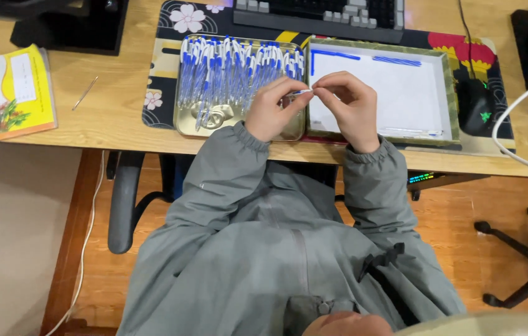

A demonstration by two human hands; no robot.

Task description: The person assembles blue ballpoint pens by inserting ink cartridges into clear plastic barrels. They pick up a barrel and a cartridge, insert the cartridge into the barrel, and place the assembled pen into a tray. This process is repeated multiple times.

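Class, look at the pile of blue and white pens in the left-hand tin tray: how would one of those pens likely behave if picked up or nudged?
Each pen in the pile looks slim, probably light and stiff. Being round, one would likely roll if nudged, though the tin tray rim should stop it.

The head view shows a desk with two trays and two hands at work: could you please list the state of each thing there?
Left tray: full of blue and white pens.
Right tray: mostly bare, a few blue parts at the top.
Pen: pinched between both hands.
Left hand: closed on the pen.
Right hand: closed on the pen.
Mouse: untouched, light glowing green.
Booklet: closed.
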